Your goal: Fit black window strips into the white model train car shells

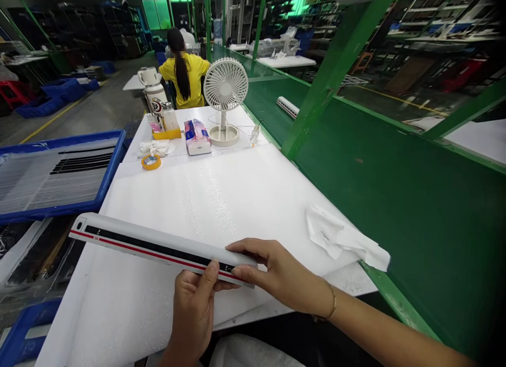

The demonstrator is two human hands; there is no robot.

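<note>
White desk fan (225,85) beside tissue pack (197,137)

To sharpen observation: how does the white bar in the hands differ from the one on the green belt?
The near bar is held in the left hand and right hand; the far bar lies untouched. The near bar is over white foam; the far bar is on the green belt. The near bar shows a red line; the far bar's marks are unclear. Both are long, white.
</note>
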